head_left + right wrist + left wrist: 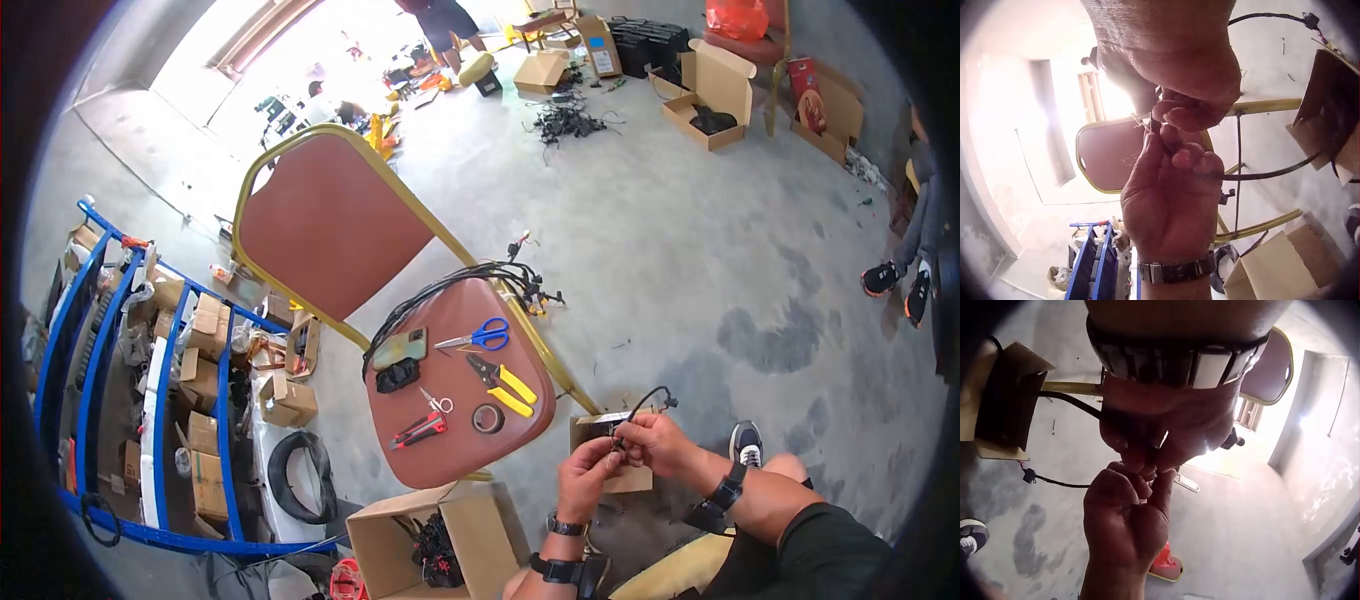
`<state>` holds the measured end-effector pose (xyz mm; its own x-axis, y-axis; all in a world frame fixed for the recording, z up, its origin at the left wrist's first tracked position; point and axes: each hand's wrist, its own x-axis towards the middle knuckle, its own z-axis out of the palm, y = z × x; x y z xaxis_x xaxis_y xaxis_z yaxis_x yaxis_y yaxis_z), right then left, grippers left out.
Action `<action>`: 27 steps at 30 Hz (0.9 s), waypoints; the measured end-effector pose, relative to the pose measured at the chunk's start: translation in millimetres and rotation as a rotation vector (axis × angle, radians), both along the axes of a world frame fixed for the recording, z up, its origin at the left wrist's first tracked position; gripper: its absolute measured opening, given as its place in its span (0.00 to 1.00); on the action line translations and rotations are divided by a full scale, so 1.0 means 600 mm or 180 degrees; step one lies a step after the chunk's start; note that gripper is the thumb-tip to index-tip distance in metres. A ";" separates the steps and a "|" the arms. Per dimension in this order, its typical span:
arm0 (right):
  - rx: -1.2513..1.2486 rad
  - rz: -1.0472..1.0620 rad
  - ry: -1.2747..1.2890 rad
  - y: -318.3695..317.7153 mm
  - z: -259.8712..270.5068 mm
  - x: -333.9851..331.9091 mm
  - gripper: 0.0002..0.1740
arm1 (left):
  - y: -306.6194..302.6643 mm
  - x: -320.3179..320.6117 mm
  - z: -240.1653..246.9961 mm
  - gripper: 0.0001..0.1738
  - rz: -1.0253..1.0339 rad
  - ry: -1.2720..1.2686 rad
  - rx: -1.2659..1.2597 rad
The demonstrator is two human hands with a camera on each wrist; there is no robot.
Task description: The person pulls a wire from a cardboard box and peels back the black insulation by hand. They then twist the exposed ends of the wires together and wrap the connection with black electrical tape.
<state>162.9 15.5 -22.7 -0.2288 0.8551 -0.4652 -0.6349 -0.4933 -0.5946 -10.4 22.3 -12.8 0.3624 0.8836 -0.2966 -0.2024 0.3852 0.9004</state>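
Note:
Close together in front of the body, my left hand [585, 478] and right hand [660, 442] pinch a thin black cable [648, 396] between fingertips and thumbs. From the right hand a length of it arcs up to a small black connector [669, 402]. In the left wrist view, another stretch of cable [1072, 402] runs out from the left hand. Thin wire strands [1141, 123] stick out by the fingertips in the right wrist view. The fingers hide most of the pinched spot. An open cardboard box [630, 478] stands just beneath both hands.
On the chair seat [455, 440] lie blue scissors [490, 334], yellow-handled wire strippers [513, 390], a tape roll [488, 418], a red utility knife [420, 430], small scissors [440, 404], a phone [403, 347] and a bundle of black cables [440, 287]. A bigger box [480, 535] stands below.

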 end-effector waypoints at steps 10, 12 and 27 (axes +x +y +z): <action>0.0188 0.0087 -0.0343 0.010 -0.001 0.025 0.07 | 0.041 0.000 -0.012 0.07 -0.0384 -0.0119 -0.1005; 0.0156 0.0062 -0.0458 0.013 0.006 0.028 0.06 | 0.042 0.008 -0.007 0.07 -0.0558 0.0090 -0.0714; 0.0208 0.0346 -0.0682 0.025 0.008 0.039 0.08 | 0.063 0.019 -0.033 0.07 -0.0527 0.0349 -0.0216</action>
